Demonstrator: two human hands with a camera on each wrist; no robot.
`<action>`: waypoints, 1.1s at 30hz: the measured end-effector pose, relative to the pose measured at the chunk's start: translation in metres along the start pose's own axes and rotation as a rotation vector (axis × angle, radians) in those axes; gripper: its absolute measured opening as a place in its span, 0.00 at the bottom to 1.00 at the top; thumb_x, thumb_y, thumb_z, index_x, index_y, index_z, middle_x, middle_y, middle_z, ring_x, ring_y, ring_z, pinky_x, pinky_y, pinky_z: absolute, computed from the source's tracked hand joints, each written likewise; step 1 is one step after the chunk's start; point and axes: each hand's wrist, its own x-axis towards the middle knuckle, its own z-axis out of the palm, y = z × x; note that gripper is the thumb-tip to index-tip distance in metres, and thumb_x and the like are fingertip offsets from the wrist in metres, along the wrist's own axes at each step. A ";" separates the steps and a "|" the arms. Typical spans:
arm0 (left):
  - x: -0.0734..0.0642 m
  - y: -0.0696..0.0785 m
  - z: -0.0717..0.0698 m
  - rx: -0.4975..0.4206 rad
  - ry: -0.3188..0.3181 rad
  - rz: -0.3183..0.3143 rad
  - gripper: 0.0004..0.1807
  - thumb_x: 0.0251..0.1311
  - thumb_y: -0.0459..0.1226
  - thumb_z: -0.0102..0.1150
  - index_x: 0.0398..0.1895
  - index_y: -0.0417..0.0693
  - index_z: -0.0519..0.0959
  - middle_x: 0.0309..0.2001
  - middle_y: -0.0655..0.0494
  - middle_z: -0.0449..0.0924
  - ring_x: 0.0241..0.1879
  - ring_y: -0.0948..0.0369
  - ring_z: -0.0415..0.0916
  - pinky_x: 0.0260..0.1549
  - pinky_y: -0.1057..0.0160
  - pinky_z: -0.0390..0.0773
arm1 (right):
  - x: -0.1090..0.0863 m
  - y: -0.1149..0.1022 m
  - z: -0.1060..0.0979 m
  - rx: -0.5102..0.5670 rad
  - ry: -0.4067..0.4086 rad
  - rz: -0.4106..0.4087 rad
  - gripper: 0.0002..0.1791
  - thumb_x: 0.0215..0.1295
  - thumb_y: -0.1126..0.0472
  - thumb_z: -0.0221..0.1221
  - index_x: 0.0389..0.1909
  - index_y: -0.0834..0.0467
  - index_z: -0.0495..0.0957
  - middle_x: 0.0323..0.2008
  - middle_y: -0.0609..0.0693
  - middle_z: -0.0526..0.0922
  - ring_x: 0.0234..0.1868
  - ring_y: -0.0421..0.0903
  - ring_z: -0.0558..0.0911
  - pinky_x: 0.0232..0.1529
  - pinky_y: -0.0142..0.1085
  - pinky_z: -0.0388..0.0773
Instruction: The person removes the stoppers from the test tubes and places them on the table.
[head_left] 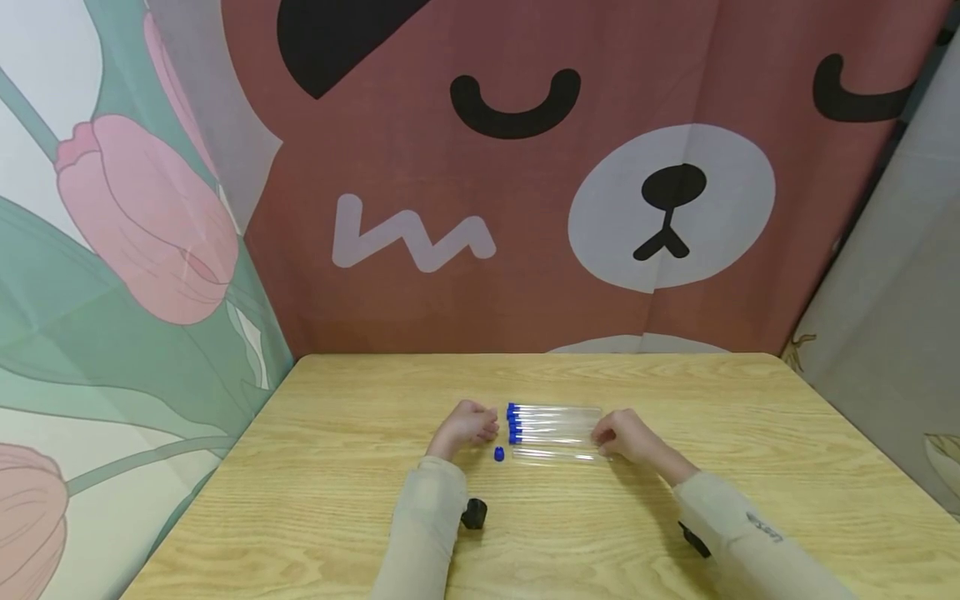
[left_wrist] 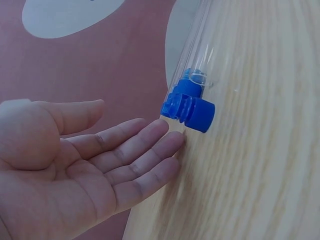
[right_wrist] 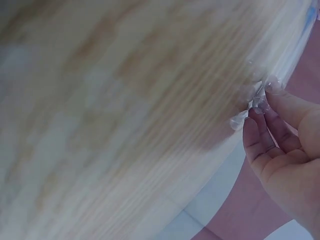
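Several clear test tubes [head_left: 558, 422] with blue caps [head_left: 514, 423] lie side by side on the table, caps toward my left hand. Nearest to me lies an uncapped clear tube [head_left: 555, 455], with a loose blue cap [head_left: 498, 453] just left of its mouth. My left hand [head_left: 468, 425] is palm-up to the left of the caps, fingers relaxed and holding nothing; in the left wrist view its fingertips [left_wrist: 172, 142] are close to the blue caps. My right hand [head_left: 628, 435] is at the rounded ends, where thumb and fingers [right_wrist: 255, 132] pinch a tube end.
The wooden table [head_left: 300, 517] has its back edge against a hanging brown bear-print cloth [head_left: 525, 308]. A tulip-print cloth [head_left: 150, 233] hangs on the left and a pale cloth [head_left: 892, 292] on the right. Black wrist cameras [head_left: 474, 513] sit under both sleeves.
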 end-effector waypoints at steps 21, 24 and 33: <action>-0.003 0.003 -0.001 -0.010 -0.023 0.047 0.17 0.64 0.37 0.47 0.41 0.26 0.73 0.32 0.43 0.78 0.33 0.53 0.78 0.35 0.59 0.77 | 0.000 -0.007 -0.014 0.052 0.131 -0.060 0.08 0.49 0.75 0.61 0.33 0.72 0.79 0.27 0.57 0.80 0.26 0.46 0.77 0.25 0.32 0.76; -0.005 0.005 -0.002 0.000 -0.021 0.064 0.17 0.64 0.38 0.48 0.41 0.27 0.74 0.32 0.46 0.78 0.33 0.55 0.77 0.35 0.60 0.77 | 0.000 -0.010 -0.019 0.077 0.147 -0.068 0.08 0.51 0.75 0.59 0.34 0.74 0.78 0.27 0.59 0.79 0.24 0.46 0.77 0.23 0.31 0.75; -0.015 0.020 -0.004 -0.048 -0.025 0.089 0.18 0.65 0.34 0.44 0.47 0.24 0.71 0.38 0.38 0.77 0.38 0.49 0.77 0.41 0.53 0.75 | -0.003 -0.019 -0.028 0.137 0.215 -0.009 0.08 0.56 0.75 0.56 0.37 0.73 0.77 0.33 0.63 0.80 0.26 0.50 0.78 0.24 0.31 0.75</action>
